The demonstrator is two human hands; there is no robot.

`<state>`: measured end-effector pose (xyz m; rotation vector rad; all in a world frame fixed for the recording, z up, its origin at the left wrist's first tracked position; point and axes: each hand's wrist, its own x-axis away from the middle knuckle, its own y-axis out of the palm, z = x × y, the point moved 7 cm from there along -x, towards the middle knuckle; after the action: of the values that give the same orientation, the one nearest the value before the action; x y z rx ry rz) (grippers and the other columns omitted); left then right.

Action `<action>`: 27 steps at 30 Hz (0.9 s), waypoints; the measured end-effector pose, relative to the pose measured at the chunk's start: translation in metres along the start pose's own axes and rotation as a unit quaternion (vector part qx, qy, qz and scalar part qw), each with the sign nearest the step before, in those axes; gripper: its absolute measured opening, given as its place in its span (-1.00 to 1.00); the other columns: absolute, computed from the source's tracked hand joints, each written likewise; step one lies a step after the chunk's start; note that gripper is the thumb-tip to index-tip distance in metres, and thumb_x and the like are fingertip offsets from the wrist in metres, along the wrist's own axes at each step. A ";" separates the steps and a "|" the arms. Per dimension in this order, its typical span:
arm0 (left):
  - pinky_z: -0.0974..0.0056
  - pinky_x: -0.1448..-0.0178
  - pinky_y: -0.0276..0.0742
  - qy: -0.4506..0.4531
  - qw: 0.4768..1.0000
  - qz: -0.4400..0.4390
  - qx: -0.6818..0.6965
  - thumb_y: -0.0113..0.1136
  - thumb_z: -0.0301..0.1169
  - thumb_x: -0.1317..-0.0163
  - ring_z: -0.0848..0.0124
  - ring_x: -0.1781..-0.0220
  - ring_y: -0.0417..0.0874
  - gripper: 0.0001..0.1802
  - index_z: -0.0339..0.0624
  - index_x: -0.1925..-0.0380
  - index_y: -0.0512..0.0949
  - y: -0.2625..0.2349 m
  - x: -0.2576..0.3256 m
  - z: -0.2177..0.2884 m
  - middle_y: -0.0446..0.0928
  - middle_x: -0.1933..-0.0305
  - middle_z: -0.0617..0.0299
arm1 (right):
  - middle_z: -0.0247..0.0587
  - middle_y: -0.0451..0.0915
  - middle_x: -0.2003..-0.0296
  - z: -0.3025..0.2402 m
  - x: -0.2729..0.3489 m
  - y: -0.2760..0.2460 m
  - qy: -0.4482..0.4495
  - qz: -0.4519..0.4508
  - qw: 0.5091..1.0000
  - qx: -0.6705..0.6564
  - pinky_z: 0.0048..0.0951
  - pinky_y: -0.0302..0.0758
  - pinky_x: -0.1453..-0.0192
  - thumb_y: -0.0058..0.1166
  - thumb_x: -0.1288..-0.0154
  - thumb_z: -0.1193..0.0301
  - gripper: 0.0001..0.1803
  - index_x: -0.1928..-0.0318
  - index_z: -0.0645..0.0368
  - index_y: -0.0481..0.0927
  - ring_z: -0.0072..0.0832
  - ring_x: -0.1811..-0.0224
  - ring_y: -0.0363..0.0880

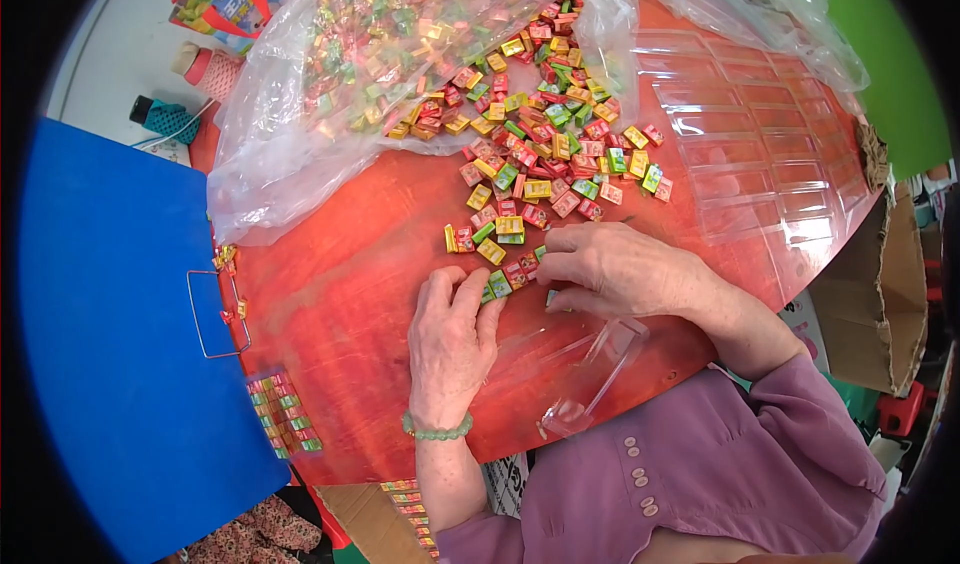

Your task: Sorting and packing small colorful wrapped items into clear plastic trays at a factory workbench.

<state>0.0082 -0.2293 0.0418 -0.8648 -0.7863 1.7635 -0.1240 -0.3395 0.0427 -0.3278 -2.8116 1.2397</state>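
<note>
On my feed the row of little boxes (511,275) sits mid-table between the two hands: green at the L end, then red, w/ a bit of green by the R fingers. L hand (450,334) has thumb & forefinger narrow, pinching the row's near end. R hand (622,272) is curled over the other end, fingers bent; can't tell if it grips, since the knuckles hide the contact.

Progress, my read: one short row partly lined up. Neat blocks of boxes (284,414) at the table's L edge & more stacked boxes (408,504) below look done. Lots left: big loose pile (545,154) just ahead, plus plenty under the clear bag (285,169).

Around: clear plastic case (600,364) lies close below the R hand, prob. the nearest snag. Loose boxes crowd the row's far side. Clear divided tray (740,134) off R, wire frame (204,314) at L edge of the red table (340,334).
</note>
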 end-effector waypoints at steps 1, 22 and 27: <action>0.03 0.00 0.61 -0.010 1.000 -0.009 0.010 0.43 -0.50 -0.18 0.05 0.02 0.60 -0.63 -0.29 -0.02 0.65 0.002 0.000 -0.001 0.51 0.05 0.05 | -0.07 0.55 0.19 0.000 0.000 0.001 -0.001 -0.001 1.000 0.001 -0.04 0.59 0.02 0.31 -0.29 0.34 -0.73 0.16 0.25 0.58 -0.05 0.06 0.62; 0.09 0.11 0.61 0.015 1.000 0.005 0.002 0.47 -0.53 -0.13 0.08 0.12 0.63 -0.59 -0.31 -0.01 0.63 -0.002 0.000 0.000 0.51 0.07 0.04 | 0.04 0.56 0.19 0.005 0.010 -0.005 0.073 0.011 0.997 0.013 0.01 0.59 0.10 0.21 -0.32 0.45 -0.81 0.16 0.27 0.52 0.05 0.17 0.66; 0.09 0.11 0.61 0.015 1.000 0.006 0.006 0.48 -0.52 -0.13 0.08 0.13 0.63 -0.60 -0.32 0.00 0.64 -0.006 0.000 0.003 0.52 0.06 0.04 | -0.10 0.61 0.32 0.030 0.011 -0.027 0.072 0.115 0.991 -0.026 -0.19 0.57 0.18 0.26 -0.27 0.57 -0.89 0.22 0.27 0.60 -0.16 0.25 0.63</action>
<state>0.0087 -0.2276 0.0477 -0.8870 -0.7534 1.7597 -0.1429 -0.3765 0.0419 -0.7301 -2.7462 1.1296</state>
